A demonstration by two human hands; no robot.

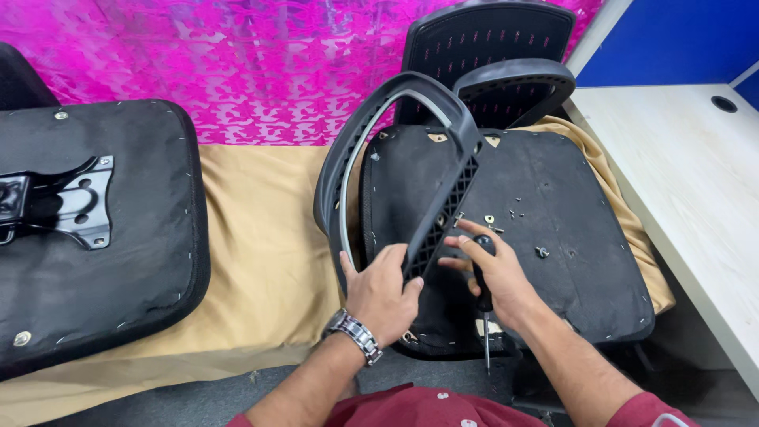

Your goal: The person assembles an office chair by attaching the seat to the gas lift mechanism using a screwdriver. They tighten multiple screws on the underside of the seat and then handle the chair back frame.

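Covering the floor beneath a pink wall, a tan cloth (261, 237) bears two upturned chair seats (553, 205). Left hand (383, 292) grips one black armrest (411, 158) standing on the nearer seat; right hand (494, 277) clasps one screwdriver (484, 300), loose screws (514, 217) beside.

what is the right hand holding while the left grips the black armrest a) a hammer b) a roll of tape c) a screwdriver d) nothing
c: the right hand wraps a black-handled screwdriver, its thin shaft pointing down below the fist, while the left hand grips the armrest.
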